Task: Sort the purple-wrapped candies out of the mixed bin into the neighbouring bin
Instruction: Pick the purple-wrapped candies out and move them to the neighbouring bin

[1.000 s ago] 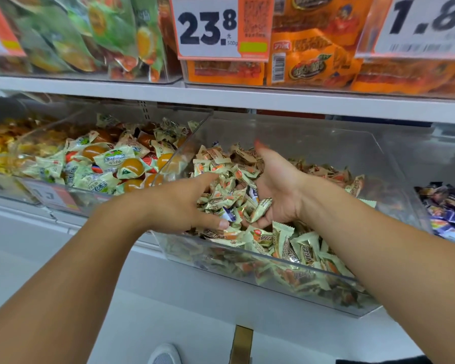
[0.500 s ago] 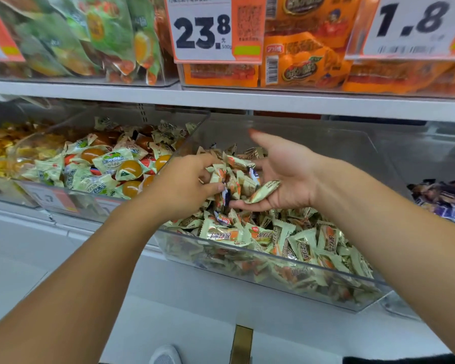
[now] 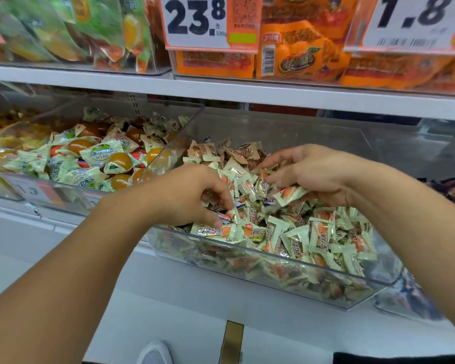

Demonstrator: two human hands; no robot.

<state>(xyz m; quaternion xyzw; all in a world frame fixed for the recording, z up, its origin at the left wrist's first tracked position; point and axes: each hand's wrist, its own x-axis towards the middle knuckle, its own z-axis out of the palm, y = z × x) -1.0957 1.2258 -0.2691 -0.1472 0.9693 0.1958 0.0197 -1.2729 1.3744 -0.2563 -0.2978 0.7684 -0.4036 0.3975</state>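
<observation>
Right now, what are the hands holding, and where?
Left hand pinches a purple-wrapped candy at its end; right hand cups a pale green candy.

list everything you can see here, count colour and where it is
mixed bin: one, clear plastic, centre
pale green candies: many, pale green with orange, filling the mixed bin
purple-wrapped candies: a couple visible, purple and white, in the pile at the left fingertips
jelly bin: one, clear, left of the mixed bin
jelly cups: many, orange and green-white, in the jelly bin
neighbouring bin: one, clear, far right, dark purple wrappers inside
price tags: two, white on orange, upper shelf
orange packets: several, upper shelf
shoe: one, grey, bottom edge
left hand: reaching into the pile
right hand: holding pale green candies
</observation>
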